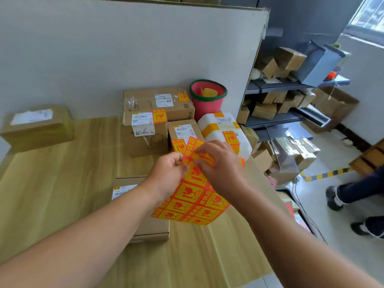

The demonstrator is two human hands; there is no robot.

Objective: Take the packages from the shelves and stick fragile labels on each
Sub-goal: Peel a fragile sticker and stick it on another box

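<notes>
Wood table [52, 194] by grey partition [104, 48], stocked shelves [280, 119] beyond; left hand [166, 171], right hand [220, 165]: grip on label sheet [193, 202].

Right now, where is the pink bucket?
In the head view, the pink bucket sits at the back of the table, right of centre, beside the big cardboard box and behind the white parcel.

On the pale wood counter [62, 194], a flat cardboard box [153, 227] is laid near the front and a taped box [37, 129] far left; labelled cartons [145, 142] and a white parcel [220, 127] are grouped behind.
</notes>
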